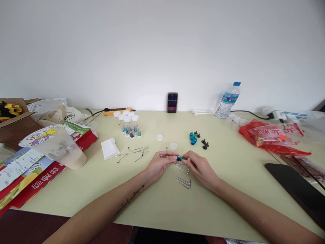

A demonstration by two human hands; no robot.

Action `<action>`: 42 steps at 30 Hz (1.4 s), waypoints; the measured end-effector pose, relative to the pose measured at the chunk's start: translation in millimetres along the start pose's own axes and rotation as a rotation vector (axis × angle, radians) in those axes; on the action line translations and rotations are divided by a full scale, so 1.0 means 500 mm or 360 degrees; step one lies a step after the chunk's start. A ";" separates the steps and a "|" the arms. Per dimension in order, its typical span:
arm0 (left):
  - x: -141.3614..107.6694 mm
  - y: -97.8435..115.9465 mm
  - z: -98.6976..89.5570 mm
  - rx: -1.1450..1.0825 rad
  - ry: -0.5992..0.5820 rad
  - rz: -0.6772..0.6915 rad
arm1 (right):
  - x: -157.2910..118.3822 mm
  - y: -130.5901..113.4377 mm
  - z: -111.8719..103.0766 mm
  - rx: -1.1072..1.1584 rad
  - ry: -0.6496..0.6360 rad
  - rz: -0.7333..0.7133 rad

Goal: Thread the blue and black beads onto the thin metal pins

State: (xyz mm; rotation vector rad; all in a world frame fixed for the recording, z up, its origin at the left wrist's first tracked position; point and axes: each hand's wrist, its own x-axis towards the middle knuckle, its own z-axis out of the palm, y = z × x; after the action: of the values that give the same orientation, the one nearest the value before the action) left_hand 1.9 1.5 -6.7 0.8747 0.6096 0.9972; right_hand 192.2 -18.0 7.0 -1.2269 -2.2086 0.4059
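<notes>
A small blue part [179, 158] is pinched between my two hands over the middle of the table. My left hand [161, 163] grips its left side and also has a thin metal wire between the fingers. On the other side, the fingertips of my right hand [199, 166] close on the part's dark end. Thin metal rods [183, 182] lie on the table just below. Beyond my hands are a white round cap [173, 146], blue parts [193, 139] and black screw-like pieces [205, 146]. Several thin wire pieces [142, 154] rest left of my left hand.
Capped clear tubes [130, 127] stand at the back left, near a white packet [110, 149]. A plastic cup [63, 147] is on the left. To the right are a water bottle [228, 100], a red bag [274, 137] and a black phone-like slab [297, 191]. A phone [172, 102] leans against the wall.
</notes>
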 end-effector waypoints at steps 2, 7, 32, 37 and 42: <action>-0.001 -0.001 0.001 -0.0010 -0.0017 -0.0013 | 0.000 0.001 -0.001 -0.0009 0.0002 -0.0022; -0.003 0.002 0.003 0.0035 -0.0020 0.0036 | -0.001 0.003 0.002 -0.0077 0.0001 -0.0034; -0.019 0.022 0.020 0.0525 -0.0026 0.0212 | -0.007 0.003 -0.001 -0.0094 -0.0127 -0.0163; -0.020 0.016 0.025 0.0426 -0.0009 0.0217 | -0.007 0.000 0.003 -0.0081 -0.0049 -0.0114; -0.022 0.011 0.032 0.0405 -0.0096 0.0214 | -0.008 -0.001 0.007 0.0017 -0.0115 -0.0236</action>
State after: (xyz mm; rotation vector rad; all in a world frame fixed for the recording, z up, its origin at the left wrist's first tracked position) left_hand 7.2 -12.5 6.8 1.1795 0.6414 1.0235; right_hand 191.5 -21.5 3.1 -1.0492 -2.3378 0.4077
